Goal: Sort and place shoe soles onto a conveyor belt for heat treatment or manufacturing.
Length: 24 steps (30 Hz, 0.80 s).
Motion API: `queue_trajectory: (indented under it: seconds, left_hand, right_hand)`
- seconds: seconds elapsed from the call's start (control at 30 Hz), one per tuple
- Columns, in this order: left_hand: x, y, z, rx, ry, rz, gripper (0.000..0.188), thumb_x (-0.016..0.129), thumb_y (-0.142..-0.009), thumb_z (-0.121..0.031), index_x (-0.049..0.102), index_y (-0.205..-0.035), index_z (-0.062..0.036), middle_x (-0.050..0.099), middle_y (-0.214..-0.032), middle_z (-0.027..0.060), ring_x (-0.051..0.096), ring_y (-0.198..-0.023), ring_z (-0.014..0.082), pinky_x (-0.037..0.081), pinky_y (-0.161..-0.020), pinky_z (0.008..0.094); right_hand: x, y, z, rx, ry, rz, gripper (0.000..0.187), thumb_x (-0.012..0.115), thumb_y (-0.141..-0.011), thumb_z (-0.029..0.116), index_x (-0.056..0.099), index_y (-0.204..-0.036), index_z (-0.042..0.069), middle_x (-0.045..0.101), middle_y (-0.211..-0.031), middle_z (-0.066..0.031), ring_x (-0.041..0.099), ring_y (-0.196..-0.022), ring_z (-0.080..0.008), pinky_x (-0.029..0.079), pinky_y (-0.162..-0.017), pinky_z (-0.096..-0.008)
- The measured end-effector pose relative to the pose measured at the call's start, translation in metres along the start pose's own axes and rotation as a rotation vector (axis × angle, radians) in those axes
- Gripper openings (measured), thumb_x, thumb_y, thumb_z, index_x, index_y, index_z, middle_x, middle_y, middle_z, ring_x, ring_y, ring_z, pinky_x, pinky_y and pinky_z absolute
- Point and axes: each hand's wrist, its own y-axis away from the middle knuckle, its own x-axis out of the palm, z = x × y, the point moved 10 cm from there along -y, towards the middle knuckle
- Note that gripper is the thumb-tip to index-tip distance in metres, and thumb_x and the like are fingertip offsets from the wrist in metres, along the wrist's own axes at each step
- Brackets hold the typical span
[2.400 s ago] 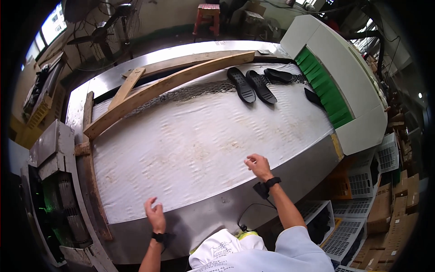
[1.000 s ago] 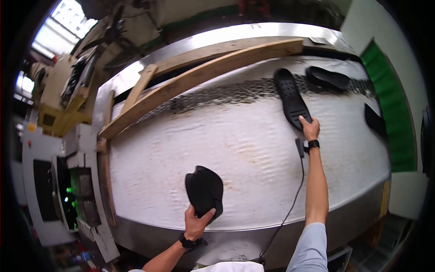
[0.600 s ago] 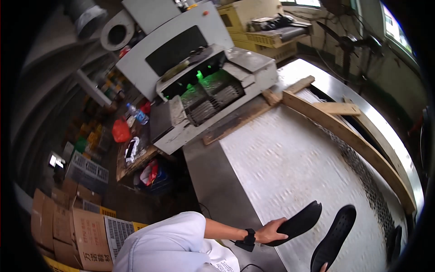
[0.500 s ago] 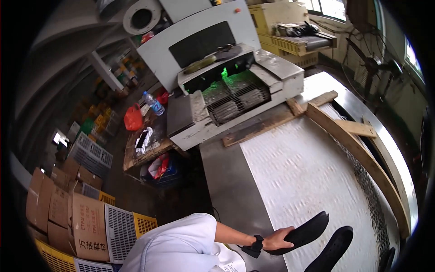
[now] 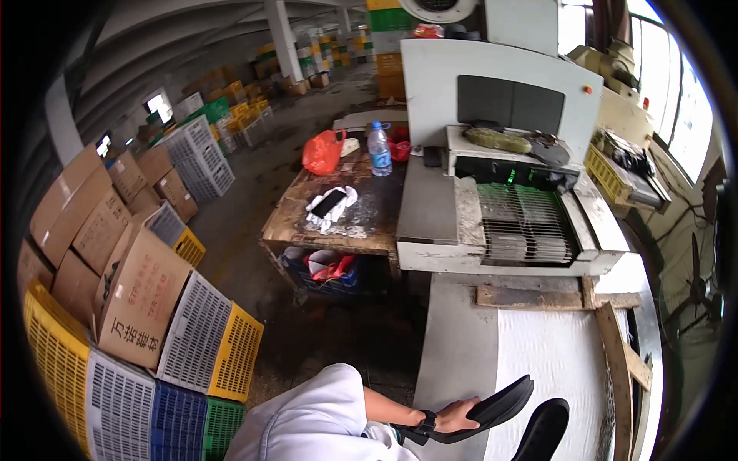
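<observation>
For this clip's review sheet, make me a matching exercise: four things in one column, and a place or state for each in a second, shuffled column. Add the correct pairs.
Things
1. left hand
2. clear bottle
3. black phone-shaped thing
4. white machine

Places and states
A. lying on a white cloth
B. showing green light inside its opening
C. closed on a black sole
D. upright on a wooden table

Pairs: 1-C, 2-D, 3-A, 4-B
</observation>
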Motion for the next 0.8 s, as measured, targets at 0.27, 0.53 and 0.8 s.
queue_trajectory:
  seconds: [0.27, 0.53, 0.8]
  left_hand:
    - [-0.079, 0.001, -0.036, 0.004, 0.165, -0.175, 0.055, 0.073, -0.081, -0.021, 0.051, -0.123, 0.0071, 0.065, -0.110, 0.0254, 0.065, -0.105, 0.0343, 0.049, -0.094, 0.0404]
    - [-0.164, -0.076, -0.038, 0.247, 0.259, -0.428, 0.060, 0.072, -0.090, -0.027, 0.047, -0.134, 0.0039, 0.064, -0.121, 0.0220, 0.062, -0.115, 0.0292, 0.049, -0.100, 0.0391]
    - [-0.257, -0.237, -0.055, 0.333, 0.282, -0.461, 0.059, 0.069, -0.095, -0.032, 0.048, -0.137, 0.0046, 0.064, -0.125, 0.0198, 0.062, -0.115, 0.0288, 0.047, -0.101, 0.0381]
  right_hand:
    - [0.061, -0.040, -0.168, -0.320, -0.157, 0.042, 0.043, 0.052, -0.098, 0.022, 0.059, -0.130, -0.006, 0.068, -0.113, -0.0293, 0.067, -0.093, -0.0492, 0.059, -0.080, -0.0565]
    - [0.092, -0.009, 0.031, -0.085, -0.171, 0.054, 0.038, 0.059, -0.094, 0.009, 0.063, -0.130, -0.002, 0.070, -0.114, -0.0267, 0.068, -0.100, -0.0442, 0.057, -0.088, -0.0489]
    - [0.121, 0.014, 0.027, 0.811, -0.421, -0.204, 0.050, 0.065, -0.083, 0.001, 0.065, -0.132, 0.004, 0.068, -0.089, -0.0179, 0.056, -0.067, -0.0252, 0.050, -0.066, -0.0423]
